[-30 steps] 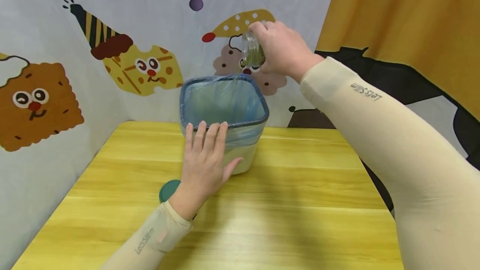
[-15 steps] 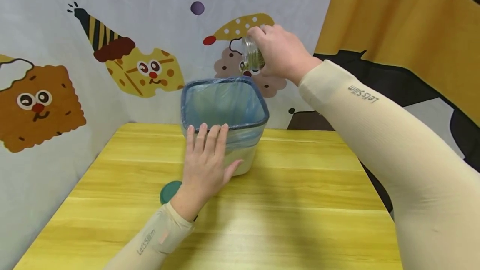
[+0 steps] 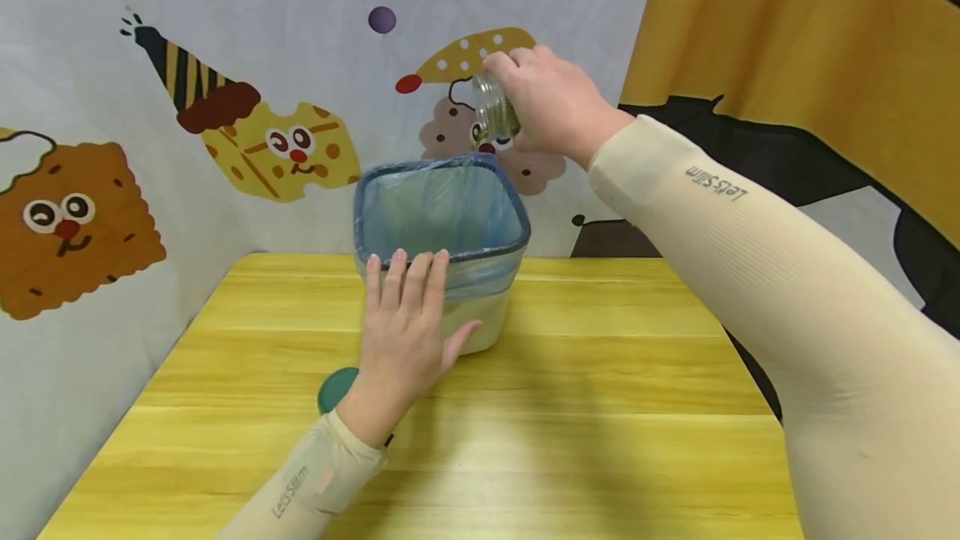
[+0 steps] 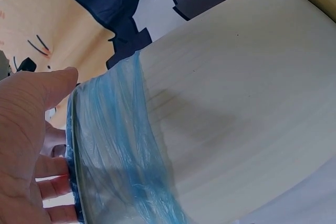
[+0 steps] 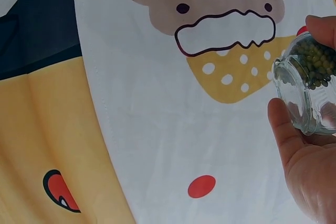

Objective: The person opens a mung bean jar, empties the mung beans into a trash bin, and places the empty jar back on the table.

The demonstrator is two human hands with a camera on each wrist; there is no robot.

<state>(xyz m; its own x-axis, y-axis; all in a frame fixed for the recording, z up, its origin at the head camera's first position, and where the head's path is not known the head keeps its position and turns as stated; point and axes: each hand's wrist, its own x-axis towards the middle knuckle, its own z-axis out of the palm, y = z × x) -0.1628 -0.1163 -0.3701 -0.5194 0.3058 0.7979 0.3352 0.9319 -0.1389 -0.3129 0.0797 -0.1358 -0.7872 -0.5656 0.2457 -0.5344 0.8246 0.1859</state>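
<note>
My right hand [image 3: 553, 102] grips a clear glass jar [image 3: 492, 107], tipped mouth-down above the far rim of a bin. Small green beans [image 5: 316, 61], like mung beans, lie inside the jar in the right wrist view. In the head view some gather at its mouth. The bin [image 3: 483, 327] is off-white and lined with a thin blue plastic bag [image 3: 480, 277] folded over its rim. Straight fingers of my left hand [image 3: 405, 327] rest at the near rim, thumb spread to the side. The left wrist view shows those fingertips right at the bag's edge.
A green round lid [image 3: 335, 390] lies on the wooden table [image 3: 600, 407], partly hidden by my left wrist. Close behind the table hangs a white cloth [image 3: 315, 15] with cartoon prints, and a yellow curtain [image 3: 690, 40] is at the right.
The head view has shifted slightly. My right hand keeps the jar tilted over the bin, and my left hand stays at the rim.
</note>
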